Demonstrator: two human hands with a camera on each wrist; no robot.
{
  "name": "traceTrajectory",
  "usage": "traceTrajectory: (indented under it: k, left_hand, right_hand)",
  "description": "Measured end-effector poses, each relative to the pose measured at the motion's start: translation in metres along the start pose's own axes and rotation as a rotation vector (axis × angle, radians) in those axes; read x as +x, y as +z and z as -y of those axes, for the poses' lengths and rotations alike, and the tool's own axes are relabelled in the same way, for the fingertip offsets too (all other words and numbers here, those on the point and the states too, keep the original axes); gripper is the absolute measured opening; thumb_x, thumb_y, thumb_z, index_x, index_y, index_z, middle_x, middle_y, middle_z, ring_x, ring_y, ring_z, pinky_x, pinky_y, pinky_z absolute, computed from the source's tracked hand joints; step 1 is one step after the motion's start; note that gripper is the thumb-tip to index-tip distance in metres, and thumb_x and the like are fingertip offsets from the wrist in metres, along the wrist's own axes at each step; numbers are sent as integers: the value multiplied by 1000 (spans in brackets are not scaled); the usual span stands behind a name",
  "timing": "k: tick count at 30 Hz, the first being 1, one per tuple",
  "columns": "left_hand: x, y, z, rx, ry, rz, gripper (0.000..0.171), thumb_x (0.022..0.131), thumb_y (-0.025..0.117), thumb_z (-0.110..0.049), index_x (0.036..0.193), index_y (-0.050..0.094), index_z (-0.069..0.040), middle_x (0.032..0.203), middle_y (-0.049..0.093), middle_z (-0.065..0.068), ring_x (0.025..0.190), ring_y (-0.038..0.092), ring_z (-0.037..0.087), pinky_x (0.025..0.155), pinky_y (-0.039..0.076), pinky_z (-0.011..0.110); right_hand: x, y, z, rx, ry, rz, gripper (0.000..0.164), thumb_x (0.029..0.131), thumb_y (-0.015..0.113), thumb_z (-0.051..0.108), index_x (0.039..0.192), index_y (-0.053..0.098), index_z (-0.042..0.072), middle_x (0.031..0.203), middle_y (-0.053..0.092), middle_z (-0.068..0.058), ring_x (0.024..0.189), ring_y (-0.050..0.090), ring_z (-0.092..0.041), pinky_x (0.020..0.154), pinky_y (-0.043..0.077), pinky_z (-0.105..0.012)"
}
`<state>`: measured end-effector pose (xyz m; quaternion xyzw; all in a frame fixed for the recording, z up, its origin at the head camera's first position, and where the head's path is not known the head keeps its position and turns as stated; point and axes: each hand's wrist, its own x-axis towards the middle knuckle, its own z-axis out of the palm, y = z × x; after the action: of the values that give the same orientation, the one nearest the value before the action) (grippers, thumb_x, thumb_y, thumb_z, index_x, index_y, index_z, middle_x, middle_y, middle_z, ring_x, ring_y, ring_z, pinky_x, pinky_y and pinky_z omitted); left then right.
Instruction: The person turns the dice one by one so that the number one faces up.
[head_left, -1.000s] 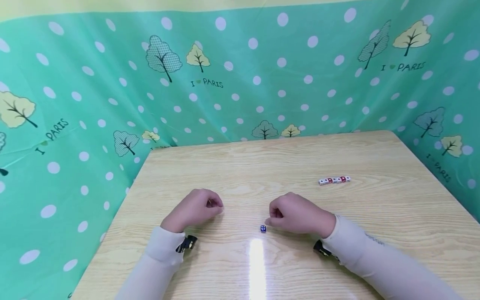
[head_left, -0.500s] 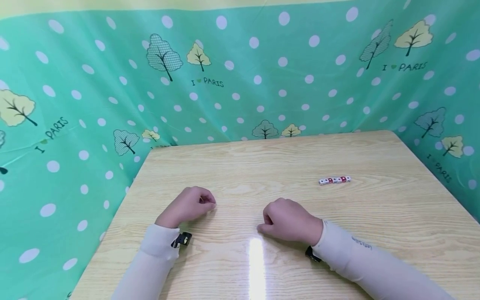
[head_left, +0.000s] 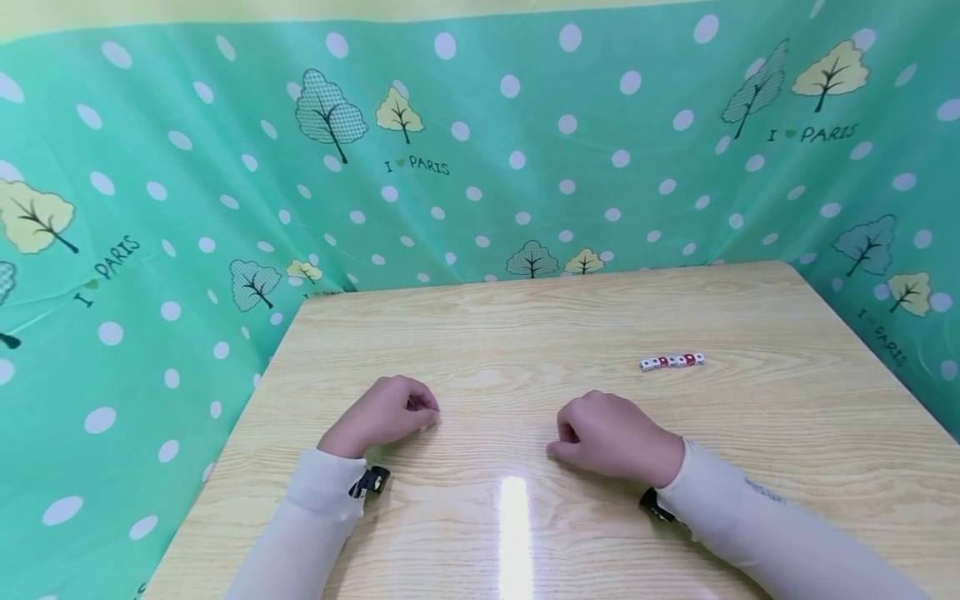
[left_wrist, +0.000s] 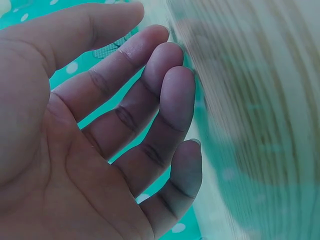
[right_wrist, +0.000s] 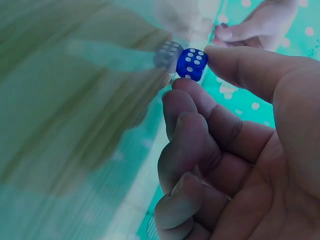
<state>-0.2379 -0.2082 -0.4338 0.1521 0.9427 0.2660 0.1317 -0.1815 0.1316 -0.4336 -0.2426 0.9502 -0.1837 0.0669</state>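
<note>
In the right wrist view, a blue translucent die [right_wrist: 192, 64] with white pips is pinched between the thumb and index finger of my right hand [right_wrist: 235, 135], close to the tabletop that reflects it. The head view has my right hand [head_left: 618, 437] low over the table right of centre, its back hiding the die. To the left, my left hand [head_left: 386, 412] rests at the table with fingers loosely curled. Its palm shows nothing held in the left wrist view, where the left hand [left_wrist: 110, 135] has its fingertips by the wood surface.
A tight row of several white and red dice [head_left: 672, 362] lies beyond my right hand on the wooden table [head_left: 480, 333]. A green dotted cloth [head_left: 465, 150] printed with trees hangs behind and at both sides. A bright light reflection streaks the near tabletop.
The right hand went left over the blue die, then moved back right with it; the spot where the die lay is now bare. The left hand shifted only slightly.
</note>
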Motion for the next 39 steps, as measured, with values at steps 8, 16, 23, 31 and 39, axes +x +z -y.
traceTrajectory:
  k: [8,16,23,31,39]
  left_hand:
    - [1,8,-9,-31,24,42,7,92,78,-22,86,76,-22,81,70,-8,74,60,14,71,50,33]
    - [0,21,-23,-54,188,88,8,95,76,-23,87,74,-26,84,69,-13,77,61,11,71,52,29]
    - [-3,29,-44,-58,335,88,3,97,73,-22,98,75,-20,89,68,-18,84,63,4,79,55,28]
    - [-8,38,-60,70,441,107,15,95,75,-21,109,76,-15,104,69,-8,92,66,10,86,55,29]
    - [-8,44,-61,75,448,156,14,93,77,-23,107,75,-19,101,67,-9,87,63,8,81,52,23]
  right_hand:
    - [-23,-11,-30,12,83,-18,37,91,78,40,63,57,29,56,48,14,52,41,-3,53,36,-24]
    - [-35,-20,-44,34,88,-38,34,92,77,41,65,59,30,56,48,15,52,42,-3,52,36,-24]
    - [-40,-40,-54,22,97,-67,23,94,76,32,74,65,30,64,54,13,55,45,-6,53,39,-25]
    - [-40,-36,-53,47,-9,-29,10,89,79,21,95,72,22,74,57,16,63,48,-1,63,45,-23]
    - [-38,-21,-47,-5,-124,-75,17,84,82,14,90,70,24,77,59,15,69,51,-1,65,45,-22]
